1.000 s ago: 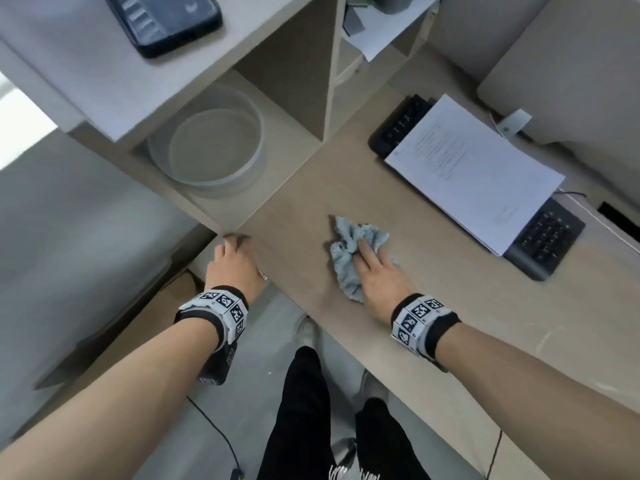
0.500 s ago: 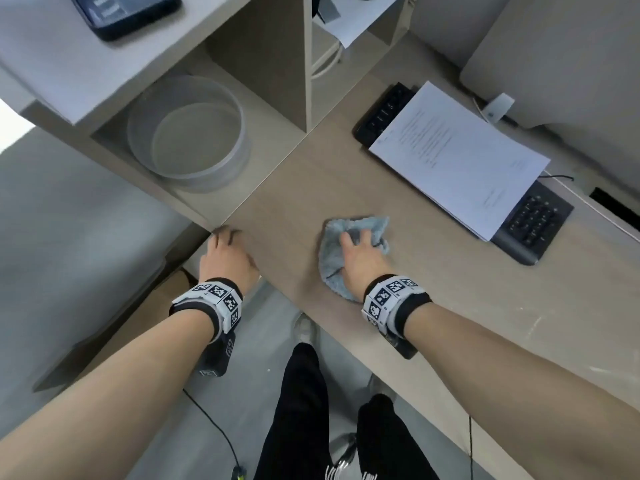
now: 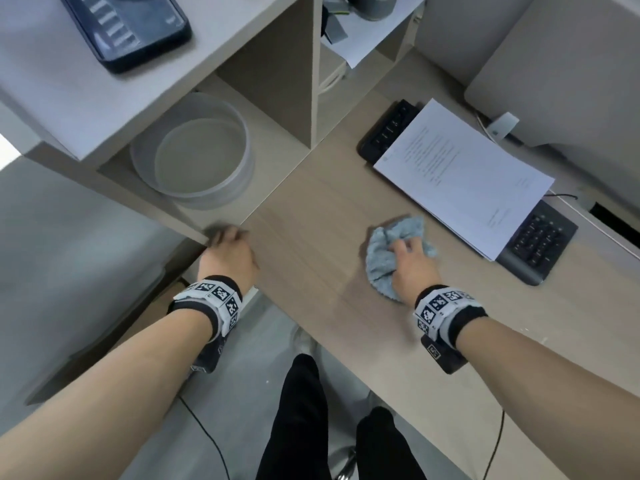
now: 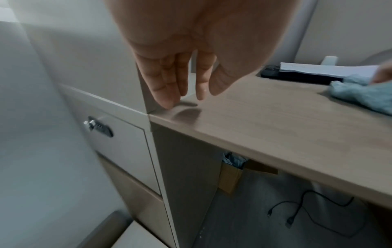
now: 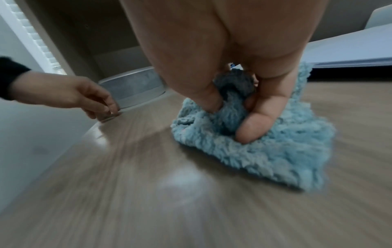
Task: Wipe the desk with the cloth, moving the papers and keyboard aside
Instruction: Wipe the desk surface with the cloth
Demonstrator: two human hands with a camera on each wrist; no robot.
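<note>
**Fluffy cloth on the desk, papers and keyboard close by**

The light-blue cloth [image 3: 384, 252] lies bunched on the wooden desk [image 3: 311, 278], near the front edge, with the right hand [image 3: 408, 263] on top of it. In the right wrist view the thumb and fingers [image 5: 250, 129] dig into the pile and gather a fold between them, so the hand is clamped on the cloth and bears down on it. It looks soft, light and limp, a thing that will crumple rather than slide flat; I'd say the best hold is just this, a palm spread over the middle with a fold pinched so it does not roll up.

Just beyond the cloth, a stack of white papers [image 3: 464, 174] rests on a black keyboard [image 3: 540, 242], covering most of it. The sheets look loose and apt to skid or scatter if brushed; lifting keyboard and papers together by the keyboard's ends seems safer.

The left hand [image 3: 228, 254] rests with relaxed, straight fingers on the desk's left corner, holding nothing. Behind it a clear round container [image 3: 194, 157] sits in a shelf cubby, and a dark phone [image 3: 128, 26] lies on the shelf top.
</note>
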